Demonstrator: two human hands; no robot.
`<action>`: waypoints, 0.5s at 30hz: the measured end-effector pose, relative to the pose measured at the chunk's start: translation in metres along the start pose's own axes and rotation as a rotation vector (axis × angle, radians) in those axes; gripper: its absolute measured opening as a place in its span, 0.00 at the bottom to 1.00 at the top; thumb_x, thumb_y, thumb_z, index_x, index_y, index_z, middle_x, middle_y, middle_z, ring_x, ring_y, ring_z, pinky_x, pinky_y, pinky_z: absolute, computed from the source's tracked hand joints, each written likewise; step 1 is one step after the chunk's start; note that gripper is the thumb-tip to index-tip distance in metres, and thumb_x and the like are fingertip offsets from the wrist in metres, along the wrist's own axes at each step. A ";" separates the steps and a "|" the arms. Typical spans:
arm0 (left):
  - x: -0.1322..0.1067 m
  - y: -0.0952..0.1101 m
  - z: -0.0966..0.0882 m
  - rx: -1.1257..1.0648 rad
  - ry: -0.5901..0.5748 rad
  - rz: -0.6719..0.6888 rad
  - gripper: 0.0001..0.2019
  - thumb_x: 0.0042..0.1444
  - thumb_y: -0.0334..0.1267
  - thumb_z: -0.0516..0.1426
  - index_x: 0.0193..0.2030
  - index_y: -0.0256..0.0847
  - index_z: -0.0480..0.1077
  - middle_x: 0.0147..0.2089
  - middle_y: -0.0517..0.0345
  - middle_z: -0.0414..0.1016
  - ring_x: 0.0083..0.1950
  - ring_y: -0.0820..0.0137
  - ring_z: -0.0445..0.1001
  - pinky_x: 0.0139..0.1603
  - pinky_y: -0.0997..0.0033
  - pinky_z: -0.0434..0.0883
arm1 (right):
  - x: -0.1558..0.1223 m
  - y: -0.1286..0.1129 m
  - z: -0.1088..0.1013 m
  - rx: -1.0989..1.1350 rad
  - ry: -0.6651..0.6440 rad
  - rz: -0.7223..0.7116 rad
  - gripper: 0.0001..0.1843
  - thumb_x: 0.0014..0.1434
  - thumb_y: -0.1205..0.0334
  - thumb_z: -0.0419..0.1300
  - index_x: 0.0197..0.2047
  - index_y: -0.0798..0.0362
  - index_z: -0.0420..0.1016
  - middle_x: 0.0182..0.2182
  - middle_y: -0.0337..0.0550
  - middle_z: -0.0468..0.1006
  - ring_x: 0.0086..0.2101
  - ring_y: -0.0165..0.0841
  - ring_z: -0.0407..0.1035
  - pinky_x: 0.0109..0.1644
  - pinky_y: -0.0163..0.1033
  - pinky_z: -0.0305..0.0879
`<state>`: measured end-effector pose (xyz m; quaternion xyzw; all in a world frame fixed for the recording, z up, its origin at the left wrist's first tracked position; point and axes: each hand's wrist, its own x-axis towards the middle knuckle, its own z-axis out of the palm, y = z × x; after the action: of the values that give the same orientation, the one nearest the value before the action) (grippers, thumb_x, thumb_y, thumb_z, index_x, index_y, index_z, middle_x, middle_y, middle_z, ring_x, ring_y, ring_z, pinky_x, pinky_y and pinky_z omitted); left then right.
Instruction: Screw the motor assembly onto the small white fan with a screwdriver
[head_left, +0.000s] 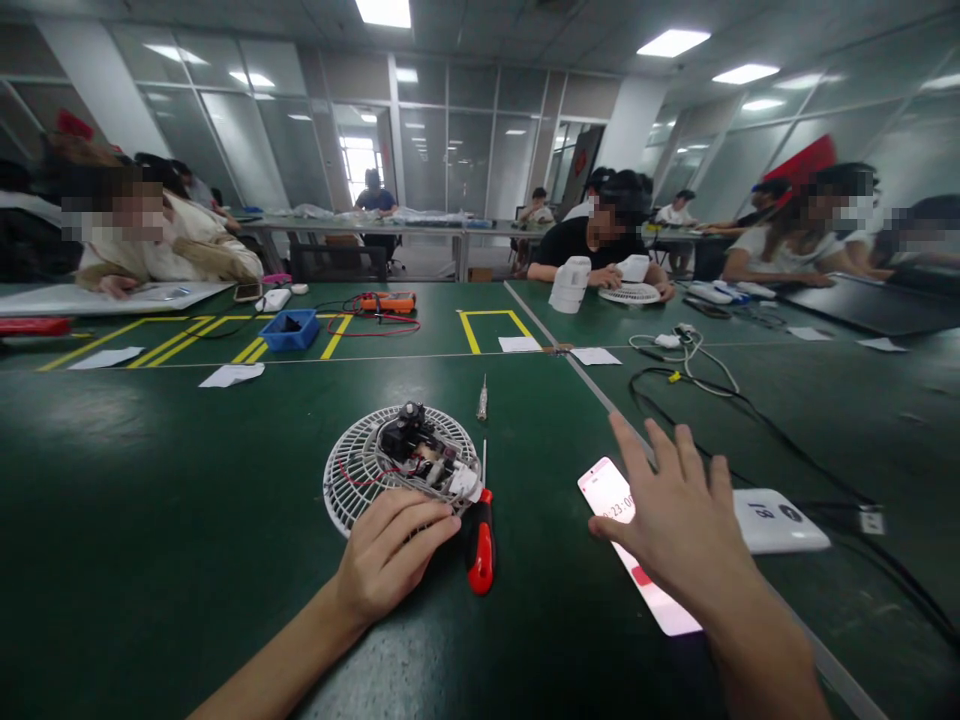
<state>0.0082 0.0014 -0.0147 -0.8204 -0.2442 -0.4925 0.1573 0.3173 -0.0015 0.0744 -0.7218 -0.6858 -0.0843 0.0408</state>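
Note:
In the head view, a partly dismantled fan (360, 450) lies on the green table, its white round grille underneath. A motor and wiring (424, 450) sit exposed on top. My left hand (397, 545) is closed on the near edge of the fan, with the thumb hidden. Just right of it lies a red and black screwdriver (481, 550), its shaft pointing away. Farther back is a small clear-handled screwdriver (483, 400). Over a lit phone (664, 605) showing timer digits, my right hand (675, 510) is spread open and holds nothing; whether it touches the screen is unclear.
A white power bank-like box (780, 520) lies right of my right hand, near black cables (780, 435). A blue bin (289, 330) and an orange multimeter (388, 302) stand farther back. Across the table, a person (600, 240) handles white fan parts (570, 285).

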 end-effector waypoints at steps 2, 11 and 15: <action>0.000 0.001 -0.001 -0.007 0.004 0.001 0.12 0.58 0.23 0.62 0.49 0.35 0.77 0.44 0.50 0.82 0.48 0.67 0.77 0.47 0.66 0.77 | 0.001 0.010 0.000 -0.052 -0.038 0.021 0.64 0.49 0.55 0.74 0.78 0.49 0.40 0.73 0.67 0.53 0.70 0.71 0.44 0.66 0.79 0.49; 0.000 0.000 0.001 -0.021 0.009 0.005 0.12 0.57 0.22 0.63 0.47 0.34 0.76 0.44 0.50 0.81 0.48 0.67 0.77 0.48 0.66 0.76 | 0.006 0.024 -0.001 -0.016 -0.286 0.037 0.37 0.52 0.61 0.67 0.66 0.52 0.71 0.63 0.60 0.73 0.59 0.60 0.70 0.53 0.60 0.74; 0.000 0.000 0.000 -0.026 0.009 0.003 0.11 0.57 0.22 0.63 0.47 0.34 0.76 0.44 0.50 0.81 0.48 0.67 0.77 0.48 0.66 0.76 | 0.005 0.023 -0.002 -0.013 -0.290 0.040 0.38 0.52 0.62 0.66 0.67 0.51 0.71 0.65 0.58 0.72 0.61 0.58 0.69 0.55 0.60 0.73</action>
<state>0.0079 0.0011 -0.0145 -0.8205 -0.2359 -0.4991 0.1484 0.3401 0.0023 0.0782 -0.7401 -0.6694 0.0171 -0.0617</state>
